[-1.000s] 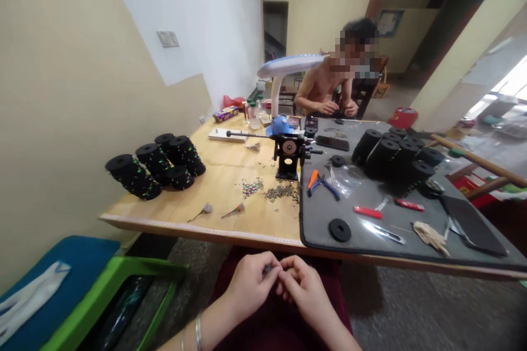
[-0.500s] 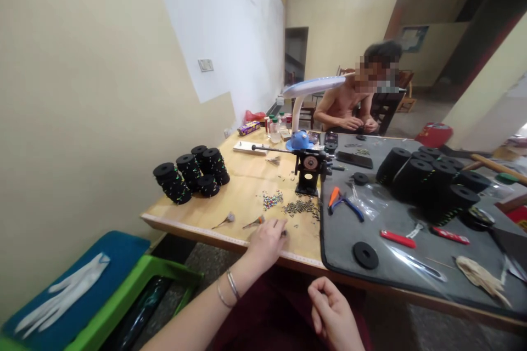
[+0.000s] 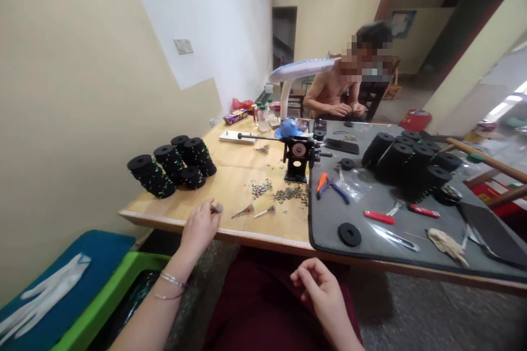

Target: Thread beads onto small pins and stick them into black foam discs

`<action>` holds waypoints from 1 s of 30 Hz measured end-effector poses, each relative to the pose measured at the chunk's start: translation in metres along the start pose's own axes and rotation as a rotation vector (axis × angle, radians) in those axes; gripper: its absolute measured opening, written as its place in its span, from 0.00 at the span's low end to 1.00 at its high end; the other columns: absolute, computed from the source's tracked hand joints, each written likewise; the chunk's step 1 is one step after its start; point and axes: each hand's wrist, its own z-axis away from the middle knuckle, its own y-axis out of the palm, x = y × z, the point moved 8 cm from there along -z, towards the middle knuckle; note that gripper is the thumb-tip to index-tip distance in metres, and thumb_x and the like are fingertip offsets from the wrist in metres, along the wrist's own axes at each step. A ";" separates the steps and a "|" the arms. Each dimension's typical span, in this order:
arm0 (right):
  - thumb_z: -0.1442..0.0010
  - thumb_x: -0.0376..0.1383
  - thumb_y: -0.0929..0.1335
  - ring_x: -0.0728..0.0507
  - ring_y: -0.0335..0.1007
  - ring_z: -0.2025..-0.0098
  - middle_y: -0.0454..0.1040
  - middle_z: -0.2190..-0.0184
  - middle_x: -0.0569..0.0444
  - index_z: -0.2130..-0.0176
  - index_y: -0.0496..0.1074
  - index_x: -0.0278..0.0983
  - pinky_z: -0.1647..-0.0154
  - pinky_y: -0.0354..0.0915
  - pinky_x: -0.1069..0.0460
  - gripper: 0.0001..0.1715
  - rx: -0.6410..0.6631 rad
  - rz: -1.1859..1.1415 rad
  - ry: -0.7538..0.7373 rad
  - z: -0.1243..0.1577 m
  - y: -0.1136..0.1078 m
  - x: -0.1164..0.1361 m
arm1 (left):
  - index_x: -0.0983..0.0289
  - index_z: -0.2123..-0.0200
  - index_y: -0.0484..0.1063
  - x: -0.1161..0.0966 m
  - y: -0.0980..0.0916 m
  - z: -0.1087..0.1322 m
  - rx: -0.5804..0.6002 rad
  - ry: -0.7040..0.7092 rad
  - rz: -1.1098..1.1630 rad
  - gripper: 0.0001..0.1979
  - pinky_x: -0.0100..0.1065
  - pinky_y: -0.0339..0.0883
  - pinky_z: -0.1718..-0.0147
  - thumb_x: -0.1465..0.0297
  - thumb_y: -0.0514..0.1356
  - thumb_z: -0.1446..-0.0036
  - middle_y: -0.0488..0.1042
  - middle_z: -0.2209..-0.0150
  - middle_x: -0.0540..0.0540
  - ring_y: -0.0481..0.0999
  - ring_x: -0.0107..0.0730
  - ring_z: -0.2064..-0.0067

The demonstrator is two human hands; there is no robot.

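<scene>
My left hand (image 3: 201,225) is at the table's front edge, fingers closed around a small brush-like piece (image 3: 216,208) with a greyish fanned end; its stem is hidden under the fingers. To its right lie two similar pieces, one with an orange-marked fanned head (image 3: 249,209) and one with a pale stem (image 3: 264,211). My right hand (image 3: 319,285) hangs over my lap, away from the table, thumb and fingers curled together; what they hold, if anything, is hidden. Beyond the pieces lie coloured beads (image 3: 261,189) and a heap of small metallic bits (image 3: 288,193).
A black winding device (image 3: 297,159) stands mid-table before a blue-and-white lamp (image 3: 287,127). Black foam spools (image 3: 163,175) stand left, more (image 3: 397,162) right. Pliers (image 3: 333,189), a foam ring (image 3: 349,234) and red-handled cutters (image 3: 379,217) lie on the grey mat. A person (image 3: 335,93) sits across.
My left hand has moved left from the third brush-like piece, leaving it on the table, to the leftmost one. The view has shifted slightly. My right hand stays curled over my lap.
</scene>
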 end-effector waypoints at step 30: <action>0.50 0.55 0.70 0.54 0.60 0.90 0.73 0.86 0.58 0.70 0.62 0.37 0.90 0.47 0.62 0.26 0.072 -0.057 0.196 0.009 0.024 -0.028 | 0.67 0.66 0.68 -0.143 0.081 0.169 0.983 -0.437 1.503 0.12 0.27 0.58 0.75 0.65 0.65 0.49 0.72 0.75 0.51 0.71 0.27 0.73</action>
